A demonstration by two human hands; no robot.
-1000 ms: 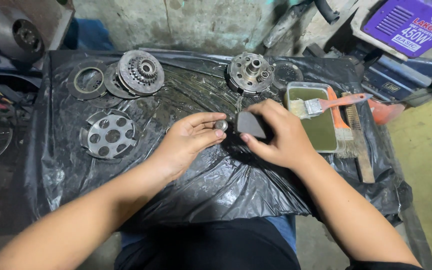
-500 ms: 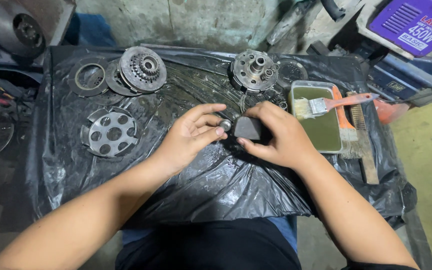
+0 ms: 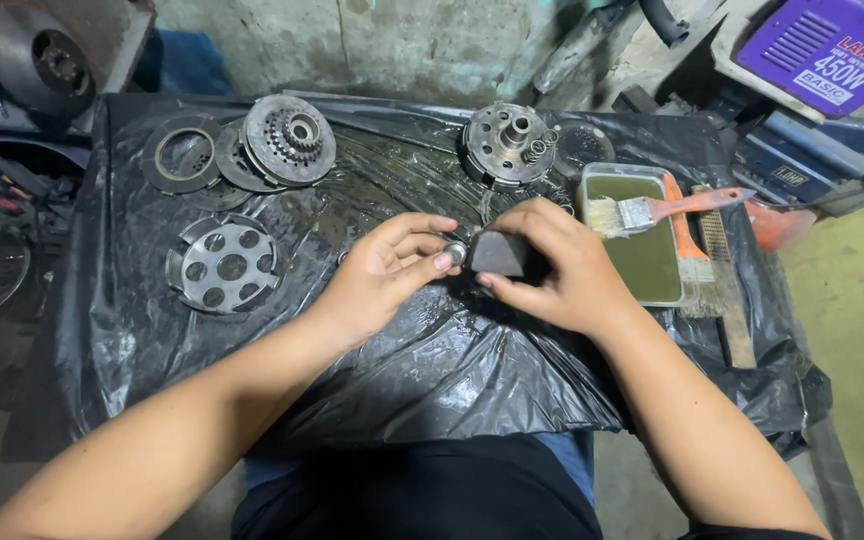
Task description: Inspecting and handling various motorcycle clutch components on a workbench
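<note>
Head: dark block [image 3: 498,253] lengthwise left-right

Grimy repair workshop: clutch parts [image 3: 507,143] on black plastic sheet [image 3: 432,370].

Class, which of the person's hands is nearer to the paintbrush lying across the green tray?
Right. The right hand sits just left of the paintbrush, beside the tray; the left hand lies farther left, beyond it.
</note>
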